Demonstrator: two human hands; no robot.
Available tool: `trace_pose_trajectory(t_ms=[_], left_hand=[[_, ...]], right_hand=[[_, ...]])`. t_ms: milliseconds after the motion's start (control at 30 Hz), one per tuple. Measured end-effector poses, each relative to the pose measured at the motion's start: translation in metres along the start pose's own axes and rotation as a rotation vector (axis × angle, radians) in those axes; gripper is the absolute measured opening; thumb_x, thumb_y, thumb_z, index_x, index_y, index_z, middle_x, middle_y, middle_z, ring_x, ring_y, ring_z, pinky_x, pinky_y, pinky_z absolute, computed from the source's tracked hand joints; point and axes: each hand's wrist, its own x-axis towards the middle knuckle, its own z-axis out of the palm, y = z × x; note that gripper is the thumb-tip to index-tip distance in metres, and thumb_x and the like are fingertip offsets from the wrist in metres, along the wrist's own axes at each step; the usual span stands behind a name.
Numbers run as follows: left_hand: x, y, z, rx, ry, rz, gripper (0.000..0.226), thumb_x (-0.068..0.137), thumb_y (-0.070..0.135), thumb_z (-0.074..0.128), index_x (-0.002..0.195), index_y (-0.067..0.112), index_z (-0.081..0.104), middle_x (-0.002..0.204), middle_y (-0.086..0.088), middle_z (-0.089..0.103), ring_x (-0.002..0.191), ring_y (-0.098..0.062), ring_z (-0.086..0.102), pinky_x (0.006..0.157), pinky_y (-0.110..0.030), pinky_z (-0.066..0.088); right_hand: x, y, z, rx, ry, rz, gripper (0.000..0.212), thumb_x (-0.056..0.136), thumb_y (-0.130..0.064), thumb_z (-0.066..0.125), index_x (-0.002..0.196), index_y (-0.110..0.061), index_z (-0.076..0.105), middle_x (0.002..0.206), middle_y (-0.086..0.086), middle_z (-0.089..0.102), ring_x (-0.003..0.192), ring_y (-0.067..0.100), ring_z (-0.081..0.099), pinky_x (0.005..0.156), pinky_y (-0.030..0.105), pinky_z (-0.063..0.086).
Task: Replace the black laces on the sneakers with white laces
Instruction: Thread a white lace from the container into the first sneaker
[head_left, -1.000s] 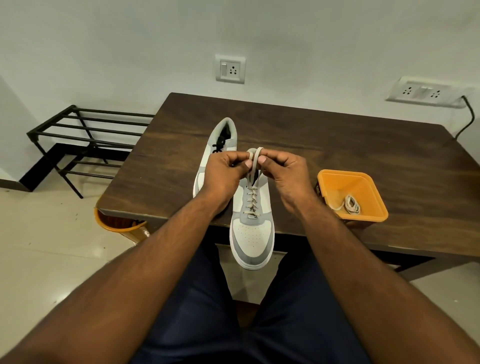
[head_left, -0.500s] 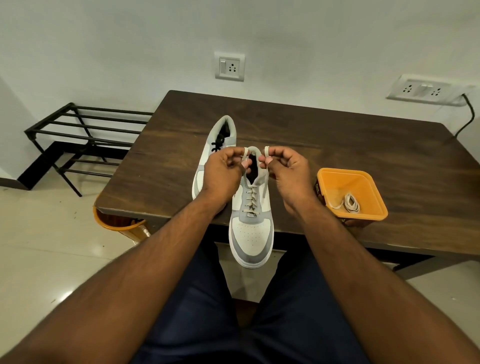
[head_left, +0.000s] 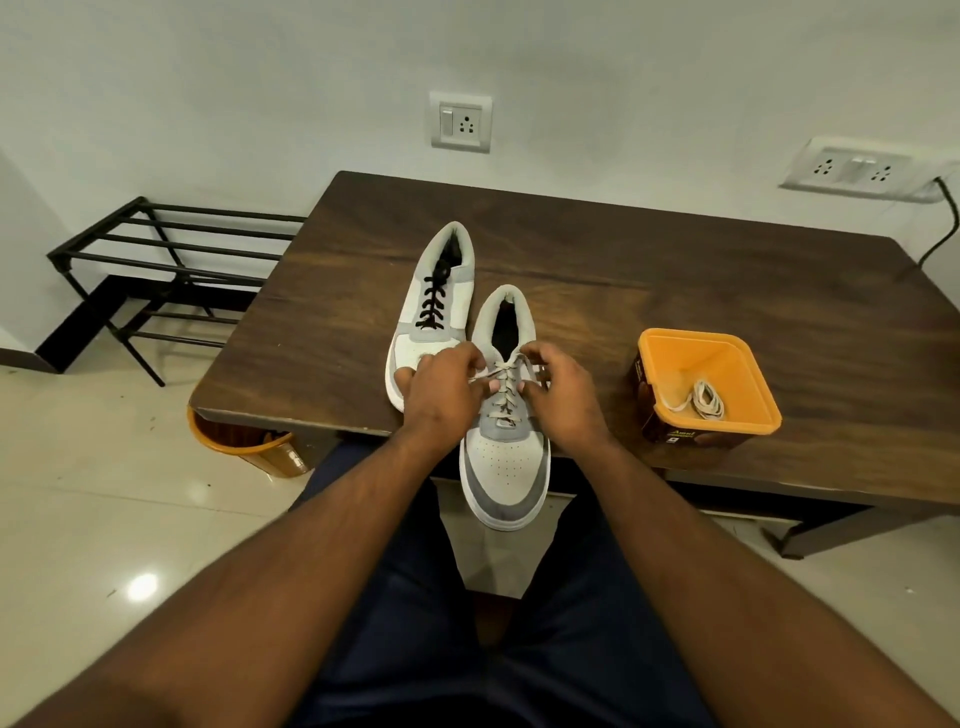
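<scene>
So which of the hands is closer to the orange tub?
Right. The right hand sits on the near sneaker, beside the orange tub; the left hand is across the sneaker, farther away.

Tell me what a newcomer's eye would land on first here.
Both hands, the left hand and right hand, pinch the white lace on the near sneaker, whose toe overhangs the table edge. Beside it, further back on the left, the second sneaker carries black laces. An orange tub at right holds a coiled lace.
</scene>
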Motion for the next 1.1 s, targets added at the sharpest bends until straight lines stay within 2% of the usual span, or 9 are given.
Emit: trace_pose_trajectory(t_ms=[100,267,333,400,467,567,767,967,1100], left_hand=[[0.002,0.001,-0.003,0.023,-0.039,-0.016,0.012,0.095,0.031,0.057,0.085,0.029,0.063,0.085,0.008,0.069,0.097,-0.019,0.060,0.087,-0.036,0.020],[0.018,-0.006,-0.041,0.215,-0.024,-0.051,0.031,0.092,0.048,0.058,0.079,0.022,0.067,0.072,0.011,0.064,0.087,-0.013,0.059,0.093,-0.039,0.021],[0.020,0.001,-0.052,-0.021,-0.158,-0.091,0.031,0.090,0.046,0.063,0.073,0.020,0.066,0.059,0.014,0.059,0.073,-0.007,0.056,0.097,-0.043,0.031],[0.017,0.017,-0.054,-0.419,-0.285,-0.106,0.024,0.091,0.034,0.067,0.077,0.014,0.069,0.055,0.017,0.060,0.061,-0.001,0.054,0.083,-0.032,0.043],[0.016,0.030,-0.051,-0.720,-0.308,-0.108,0.022,0.094,0.021,0.064,0.092,-0.001,0.068,0.077,0.003,0.071,0.074,-0.003,0.063,0.080,-0.026,0.048],[0.019,0.033,-0.039,-0.997,-0.266,-0.115,0.013,0.097,0.009,0.056,0.091,0.003,0.066,0.089,-0.013,0.071,0.085,-0.017,0.067,0.087,-0.029,0.054],[0.015,0.029,-0.019,-1.120,-0.114,-0.119,0.018,0.095,-0.002,0.054,0.098,0.006,0.069,0.090,-0.007,0.074,0.084,-0.014,0.071,0.077,-0.024,0.056],[0.014,0.031,-0.008,-1.149,0.040,-0.174,0.017,0.090,-0.004,0.061,0.104,0.002,0.070,0.095,-0.014,0.073,0.078,-0.016,0.070,0.080,-0.031,0.058],[0.016,0.030,-0.007,-1.155,0.006,-0.138,0.022,0.092,-0.007,0.057,0.100,0.010,0.069,0.092,-0.009,0.073,0.082,-0.014,0.070,0.081,-0.028,0.057]], right_hand=[[0.003,0.001,0.003,0.102,0.066,0.134,0.011,0.087,-0.009,0.068,0.097,-0.014,0.068,0.081,-0.007,0.065,0.071,0.004,0.057,0.068,0.025,0.048],[0.009,0.009,-0.026,0.112,0.115,0.261,0.008,0.085,-0.019,0.073,0.077,-0.019,0.075,0.073,-0.006,0.071,0.069,0.008,0.063,0.062,0.025,0.050],[0.009,0.001,-0.038,0.276,0.062,0.316,0.011,0.083,-0.013,0.074,0.073,-0.018,0.074,0.069,-0.005,0.070,0.062,0.005,0.060,0.058,0.020,0.045],[0.009,-0.019,-0.045,0.467,-0.003,0.332,0.008,0.085,-0.012,0.072,0.078,-0.008,0.073,0.069,0.000,0.070,0.054,0.005,0.056,0.053,0.017,0.044],[0.009,-0.039,-0.047,0.624,-0.066,0.328,0.011,0.087,-0.012,0.069,0.080,-0.004,0.070,0.068,0.003,0.070,0.052,0.007,0.058,0.049,0.017,0.045],[0.009,-0.054,-0.045,0.826,-0.140,0.330,0.011,0.086,-0.008,0.069,0.089,0.002,0.070,0.073,0.009,0.072,0.061,0.013,0.068,0.054,0.022,0.053],[0.008,-0.052,-0.032,0.908,-0.038,0.235,0.009,0.089,0.001,0.063,0.095,0.003,0.069,0.072,0.003,0.074,0.065,0.009,0.070,0.057,0.017,0.053],[0.015,-0.043,-0.015,0.956,0.057,0.284,0.018,0.082,-0.001,0.071,0.100,0.003,0.072,0.095,0.024,0.072,0.088,0.038,0.070,0.084,0.048,0.057],[0.018,-0.040,-0.017,0.980,0.014,0.268,0.028,0.088,0.009,0.059,0.116,0.005,0.064,0.097,0.016,0.072,0.080,0.019,0.071,0.076,0.032,0.060]])
